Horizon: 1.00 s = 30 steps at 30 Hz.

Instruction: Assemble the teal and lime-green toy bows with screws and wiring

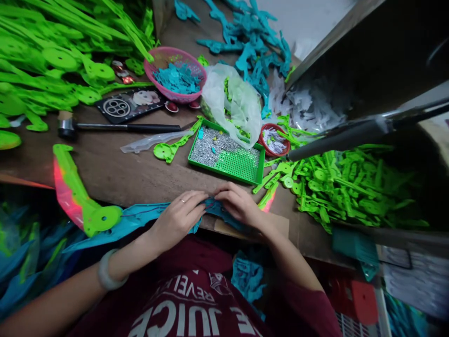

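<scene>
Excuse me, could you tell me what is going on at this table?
A person is working on a long blue plastic piece at the near edge of the table. The left hand holds it, and the right hand is bent over it close by; what the fingertips pinch is hidden. A green and pink piece overlaps its left end. Beyond the hands lie a green tray of small metal bits and a hammer.
</scene>
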{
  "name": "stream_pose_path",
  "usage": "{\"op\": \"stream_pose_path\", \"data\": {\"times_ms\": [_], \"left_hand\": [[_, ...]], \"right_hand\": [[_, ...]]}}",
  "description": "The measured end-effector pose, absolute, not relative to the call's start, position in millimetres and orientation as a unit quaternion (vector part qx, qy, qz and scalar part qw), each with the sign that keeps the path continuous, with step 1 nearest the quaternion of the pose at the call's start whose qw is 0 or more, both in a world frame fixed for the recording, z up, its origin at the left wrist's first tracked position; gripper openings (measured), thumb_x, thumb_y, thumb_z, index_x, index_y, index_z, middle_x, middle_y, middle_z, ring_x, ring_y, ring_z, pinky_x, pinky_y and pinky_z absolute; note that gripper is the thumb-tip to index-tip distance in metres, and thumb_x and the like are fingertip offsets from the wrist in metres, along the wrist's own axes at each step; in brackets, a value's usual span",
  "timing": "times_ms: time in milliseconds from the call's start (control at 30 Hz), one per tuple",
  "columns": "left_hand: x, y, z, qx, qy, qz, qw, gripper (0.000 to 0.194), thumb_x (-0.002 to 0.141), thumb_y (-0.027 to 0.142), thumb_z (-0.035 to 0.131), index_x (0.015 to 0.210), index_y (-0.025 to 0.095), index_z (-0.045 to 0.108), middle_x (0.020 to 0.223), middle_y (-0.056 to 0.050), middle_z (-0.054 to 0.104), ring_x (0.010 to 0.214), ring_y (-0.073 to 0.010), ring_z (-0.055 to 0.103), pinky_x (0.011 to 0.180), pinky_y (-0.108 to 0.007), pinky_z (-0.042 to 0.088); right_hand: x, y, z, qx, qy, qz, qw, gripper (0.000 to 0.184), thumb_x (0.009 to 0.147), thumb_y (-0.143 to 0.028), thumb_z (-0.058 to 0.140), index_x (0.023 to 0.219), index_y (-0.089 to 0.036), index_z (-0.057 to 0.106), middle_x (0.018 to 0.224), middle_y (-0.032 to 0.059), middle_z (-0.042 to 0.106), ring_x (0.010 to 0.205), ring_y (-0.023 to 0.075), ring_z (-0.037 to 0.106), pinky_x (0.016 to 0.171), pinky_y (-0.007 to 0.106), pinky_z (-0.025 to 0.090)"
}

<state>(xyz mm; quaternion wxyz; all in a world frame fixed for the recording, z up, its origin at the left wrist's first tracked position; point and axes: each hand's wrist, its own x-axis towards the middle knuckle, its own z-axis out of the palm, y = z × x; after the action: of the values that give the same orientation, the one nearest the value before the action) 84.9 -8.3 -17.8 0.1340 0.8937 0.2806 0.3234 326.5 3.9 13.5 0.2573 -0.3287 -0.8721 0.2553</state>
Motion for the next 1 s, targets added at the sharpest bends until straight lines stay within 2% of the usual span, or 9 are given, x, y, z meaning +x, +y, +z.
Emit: {"op": "stream_pose_path", "data": {"times_ms": [167,333,400,500,567,667,767,867,1000], "left_hand": [[81,-17,-19,0.869,0.308,0.334,0.197,0.028,0.093,0.015,0.062,0.122,0.011,0.061,0.122,-0.015,0.068,0.117,-0.0263,0.063,0.104,-0.046,0.054],[73,-3,-13,0.885,0.332,0.263,0.196,0.026,0.09,0.004,0.051,0.111,0.012,0.064,0.135,-0.019,0.059,0.131,-0.0331,0.053,0.104,-0.052,0.052],[71,3,-8,0.898,0.331,0.227,0.181,0.025,0.088,0.004,0.05,0.107,0.013,0.065,0.134,-0.019,0.058,0.128,-0.0349,0.054,0.099,-0.051,0.054],[73,8,-1,0.902,0.325,0.21,0.193,0.025,0.089,0.008,0.054,0.111,0.015,0.062,0.13,-0.015,0.06,0.118,-0.0316,0.059,0.092,-0.048,0.057],[78,7,0,0.895,0.336,0.216,0.199,0.027,0.089,0.016,0.061,0.116,0.014,0.06,0.132,-0.016,0.058,0.12,-0.032,0.057,0.094,-0.049,0.055],[85,4,-2,0.888,0.364,0.214,0.183,0.021,0.09,0.026,0.066,0.106,0.013,0.063,0.126,-0.017,0.06,0.119,-0.0346,0.055,0.094,-0.05,0.053],[88,1,-7,0.887,0.359,0.23,0.179,0.009,0.094,0.022,0.061,0.094,0.013,0.064,0.113,-0.015,0.065,0.108,-0.0306,0.06,0.089,-0.046,0.054],[86,-3,-7,0.893,0.341,0.269,0.117,0.009,0.096,0.013,0.056,0.096,0.013,0.065,0.109,-0.013,0.068,0.105,-0.028,0.061,0.089,-0.043,0.051],[80,-11,-7,0.895,0.323,0.308,0.022,0.019,0.092,0.007,0.06,0.109,0.013,0.065,0.102,-0.01,0.071,0.098,-0.0264,0.063,0.085,-0.039,0.049]], "right_hand": [[323,9,3,-0.335,-0.842,0.296,0.301,0.025,0.096,-0.007,0.046,0.113,-0.021,0.056,0.107,0.0098,0.061,0.1,0.0182,0.061,0.086,0.035,0.055],[320,14,5,-0.353,-0.794,0.348,0.351,0.016,0.097,-0.011,0.05,0.103,-0.02,0.061,0.099,0.0079,0.064,0.097,0.0182,0.062,0.085,0.036,0.053],[320,16,4,-0.361,-0.776,0.372,0.359,0.013,0.097,-0.013,0.051,0.101,-0.02,0.062,0.098,0.0076,0.064,0.096,0.0183,0.062,0.085,0.036,0.053],[320,18,1,-0.373,-0.742,0.421,0.366,0.011,0.097,-0.017,0.054,0.1,-0.019,0.064,0.1,0.0075,0.063,0.09,0.0162,0.063,0.08,0.033,0.056],[320,18,1,-0.386,-0.718,0.447,0.368,0.009,0.097,-0.022,0.056,0.099,-0.019,0.065,0.101,0.0073,0.062,0.087,0.0152,0.063,0.075,0.031,0.057],[320,19,1,-0.401,-0.7,0.471,0.358,0.011,0.095,-0.028,0.061,0.098,-0.019,0.065,0.1,0.0066,0.062,0.087,0.0153,0.063,0.073,0.029,0.057],[320,23,2,-0.401,-0.702,0.482,0.336,0.011,0.093,-0.028,0.062,0.097,-0.019,0.065,0.1,0.0054,0.062,0.084,0.014,0.062,0.075,0.029,0.055],[322,29,4,-0.389,-0.745,0.443,0.312,0.007,0.092,-0.024,0.063,0.095,-0.018,0.064,0.095,0.004,0.063,0.088,0.0154,0.061,0.081,0.032,0.053],[323,35,4,-0.362,-0.787,0.402,0.299,0.005,0.092,-0.02,0.062,0.093,-0.016,0.064,0.091,0.0039,0.062,0.088,0.0163,0.06,0.08,0.032,0.051]]}}
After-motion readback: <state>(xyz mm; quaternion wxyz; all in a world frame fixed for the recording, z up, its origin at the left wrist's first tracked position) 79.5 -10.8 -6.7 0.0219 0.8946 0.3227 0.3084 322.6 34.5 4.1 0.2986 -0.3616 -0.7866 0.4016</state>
